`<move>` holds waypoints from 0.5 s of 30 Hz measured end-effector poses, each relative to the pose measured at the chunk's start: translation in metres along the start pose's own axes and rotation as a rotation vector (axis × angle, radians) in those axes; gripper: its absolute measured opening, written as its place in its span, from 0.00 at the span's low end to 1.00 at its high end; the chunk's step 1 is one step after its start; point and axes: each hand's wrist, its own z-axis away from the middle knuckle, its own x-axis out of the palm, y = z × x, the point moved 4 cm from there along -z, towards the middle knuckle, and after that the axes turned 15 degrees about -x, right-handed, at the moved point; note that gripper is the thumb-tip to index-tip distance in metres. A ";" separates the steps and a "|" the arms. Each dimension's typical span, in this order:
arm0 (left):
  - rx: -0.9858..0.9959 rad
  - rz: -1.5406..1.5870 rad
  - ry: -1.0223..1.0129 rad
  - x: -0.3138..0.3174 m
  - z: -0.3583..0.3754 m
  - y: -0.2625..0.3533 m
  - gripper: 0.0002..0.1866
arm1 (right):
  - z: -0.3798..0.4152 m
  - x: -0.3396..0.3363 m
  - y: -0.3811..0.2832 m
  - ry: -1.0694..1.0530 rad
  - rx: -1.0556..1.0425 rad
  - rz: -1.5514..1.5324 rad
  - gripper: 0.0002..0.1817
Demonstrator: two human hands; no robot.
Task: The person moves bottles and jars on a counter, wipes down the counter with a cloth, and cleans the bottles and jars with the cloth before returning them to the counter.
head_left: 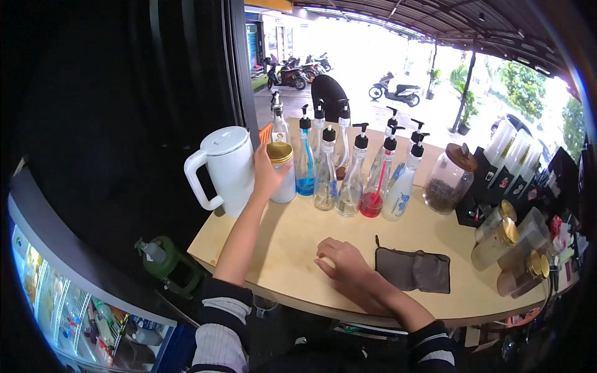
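My left hand (268, 174) is wrapped around the upper part of a white jar with a gold lid (285, 188), which stands upright at the back left of the wooden table (292, 248). Just left of it is a white lidded pitcher (230, 171), its handle facing left. My right hand (345, 261) is low over the front middle of the table, fingers curled in, with nothing visible in them. A folded dark grey cloth (410, 270) lies to its right. Pump bottles crowd the area beyond, including one with blue liquid (305, 185) and one with red liquid (371, 204).
A wooden-lidded glass jar (441, 196), a black cup holder with stacked cups (500, 177) and gold-lidded jars (494, 248) line the right side. A green gas cylinder (165, 264) stands on the floor at left, near a lit display fridge (68, 311).
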 end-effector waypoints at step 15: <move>-0.233 0.426 -0.073 -0.046 0.045 0.057 0.52 | 0.008 -0.004 0.003 0.268 0.172 -0.582 0.18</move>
